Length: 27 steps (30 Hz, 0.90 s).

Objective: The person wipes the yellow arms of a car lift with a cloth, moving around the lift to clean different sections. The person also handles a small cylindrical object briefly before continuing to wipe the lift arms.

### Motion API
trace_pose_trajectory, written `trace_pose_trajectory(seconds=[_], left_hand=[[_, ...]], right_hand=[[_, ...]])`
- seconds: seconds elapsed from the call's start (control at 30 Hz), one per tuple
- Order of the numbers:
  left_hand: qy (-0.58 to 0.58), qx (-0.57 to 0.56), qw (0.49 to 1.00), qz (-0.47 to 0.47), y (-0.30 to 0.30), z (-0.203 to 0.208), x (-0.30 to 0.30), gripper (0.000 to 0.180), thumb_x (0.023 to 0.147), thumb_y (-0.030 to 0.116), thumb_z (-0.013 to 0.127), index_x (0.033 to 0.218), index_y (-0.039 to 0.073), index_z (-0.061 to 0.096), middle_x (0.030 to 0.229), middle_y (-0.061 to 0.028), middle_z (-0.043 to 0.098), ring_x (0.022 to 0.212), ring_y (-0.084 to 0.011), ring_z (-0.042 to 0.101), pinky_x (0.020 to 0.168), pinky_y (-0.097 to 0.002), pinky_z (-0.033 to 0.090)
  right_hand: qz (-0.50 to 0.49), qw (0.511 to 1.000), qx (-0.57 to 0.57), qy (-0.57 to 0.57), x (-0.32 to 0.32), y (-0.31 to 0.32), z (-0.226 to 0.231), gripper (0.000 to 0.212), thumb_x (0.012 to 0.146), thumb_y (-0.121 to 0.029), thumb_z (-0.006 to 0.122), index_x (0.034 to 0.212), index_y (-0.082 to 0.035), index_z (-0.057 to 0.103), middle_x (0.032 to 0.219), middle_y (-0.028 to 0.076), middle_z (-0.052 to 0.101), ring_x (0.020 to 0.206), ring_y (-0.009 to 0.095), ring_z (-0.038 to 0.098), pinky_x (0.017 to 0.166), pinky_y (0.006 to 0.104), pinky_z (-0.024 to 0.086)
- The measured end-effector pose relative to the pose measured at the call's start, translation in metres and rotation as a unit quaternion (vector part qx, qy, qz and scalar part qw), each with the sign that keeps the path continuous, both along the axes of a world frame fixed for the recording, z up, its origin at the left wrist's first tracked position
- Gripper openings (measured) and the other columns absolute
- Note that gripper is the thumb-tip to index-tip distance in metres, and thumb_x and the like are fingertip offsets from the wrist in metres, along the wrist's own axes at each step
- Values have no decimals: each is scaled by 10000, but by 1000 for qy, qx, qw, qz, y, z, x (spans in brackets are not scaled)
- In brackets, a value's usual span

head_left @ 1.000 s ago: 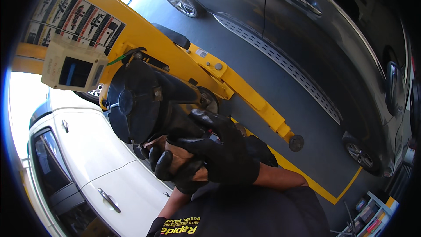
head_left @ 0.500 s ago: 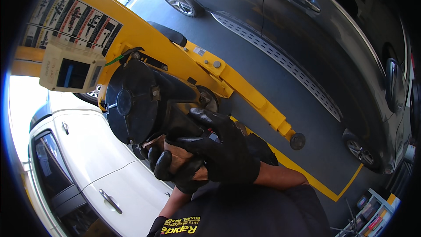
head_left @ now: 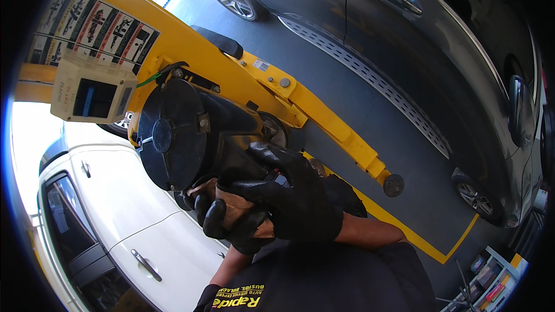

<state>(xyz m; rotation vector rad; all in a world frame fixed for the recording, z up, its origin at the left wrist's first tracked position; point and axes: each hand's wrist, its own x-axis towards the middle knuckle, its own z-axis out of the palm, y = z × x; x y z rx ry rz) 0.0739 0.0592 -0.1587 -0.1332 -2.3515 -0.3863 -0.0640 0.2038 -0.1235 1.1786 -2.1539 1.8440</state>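
Both my hands wear black gloves and meet low in the middle, just below a black cylindrical motor housing (head_left: pixel 173 133) with a round end cover. My left hand (head_left: pixel 217 216) has its fingers curled round a crumpled brown piece (head_left: pixel 234 205), which looks like cloth or paper. Against it lies my right hand (head_left: pixel 306 199), closed, thumb and fingers bent inward. Between the fingers a small dark part with a red spot and a greyish face shows; its kind is hidden by the glove.
The housing is mounted on a yellow lift post (head_left: pixel 150 17) carrying warning labels and a pale control box (head_left: pixel 89 92). A yellow lift arm (head_left: pixel 329 121) reaches right toward a dark grey car (head_left: pixel 404 69). A white car (head_left: pixel 121 196) stands left. Lower right is a tool cart (head_left: pixel 491 283).
My hands keep nearly the same place and grip. The view has shifted very slightly, and a person walking in the far background has moved mostly out of the top edge.
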Motion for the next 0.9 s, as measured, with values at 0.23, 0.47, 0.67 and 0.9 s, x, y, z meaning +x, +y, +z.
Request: trace_pose_trajectory(seconds=[0.23, 0.47, 0.67, 0.9], left_hand=[[0, 1, 1000, 3, 0, 0, 0, 351, 838, 166, 938, 1136, 234, 766, 1550, -120, 400, 1548, -393, 393, 1223, -528, 435], [-3, 30, 999, 24, -3, 2, -5, 347, 840, 167, 936, 1134, 237, 765, 1546, -120, 403, 1548, -394, 394, 1223, -531, 435], [-2, 33, 999, 26, -2, 2, -5, 344, 841, 168, 935, 1132, 239, 764, 1543, -120, 406, 1547, -396, 394, 1222, -534, 434], [-2, 28, 999, 16, 0, 1, -3, 340, 843, 169, 933, 1129, 241, 763, 1539, -120, 410, 1547, -397, 395, 1222, -537, 434]], right_hand=[[-2, 1000, -1, 7, -2, -1, 3, 548, 817, -385, 977, 1295, -169, 816, 1489, 236, 626, 1370, 397, 640, 1110, 485, 536], [0, 1000, -7, 11, -1, 0, -1, 549, 848, -402, 955, 1319, -162, 806, 1502, 243, 619, 1391, 396, 623, 1137, 489, 514], [-2, 1000, 5, 10, 2, 1, -4, 564, 858, -399, 948, 1344, -159, 792, 1505, 246, 617, 1397, 407, 620, 1138, 499, 513], [6, 1000, 4, 12, 0, 2, -2, 575, 844, -390, 961, 1340, -156, 788, 1503, 258, 617, 1401, 415, 619, 1138, 507, 513]])
